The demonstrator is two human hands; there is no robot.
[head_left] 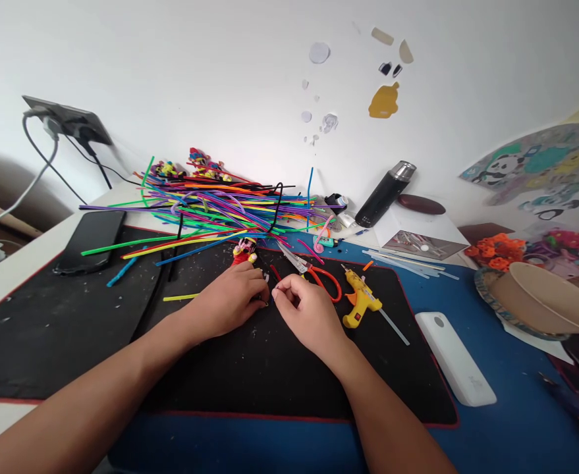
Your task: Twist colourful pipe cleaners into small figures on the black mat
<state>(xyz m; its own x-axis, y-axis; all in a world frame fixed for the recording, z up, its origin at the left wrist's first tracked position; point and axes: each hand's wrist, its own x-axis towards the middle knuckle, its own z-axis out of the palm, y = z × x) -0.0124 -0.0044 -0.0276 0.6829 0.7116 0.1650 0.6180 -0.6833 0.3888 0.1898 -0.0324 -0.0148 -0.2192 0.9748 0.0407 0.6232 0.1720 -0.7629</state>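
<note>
Black mat (269, 368) on worktop (511, 368): left hand (230, 296) curled beside a pipe-cleaner figure (244, 251); right hand (306, 309) pinched near orange-handled scissors (313, 268); contents unclear.

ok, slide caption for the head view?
Left hand and right hand close together over a black mat; scissors, yellow glue gun and pipe cleaners nearby.

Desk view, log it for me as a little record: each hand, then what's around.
Left hand: over the mat, by a red figure; grip unclear
Right hand: thumb and finger together; anything pinched too small to tell
Beside right hand: scissors, yellow glue gun
Behind hands: pile of coloured pipe cleaners, flask
Far left: phone
Right, off the mat: white power bank
</note>
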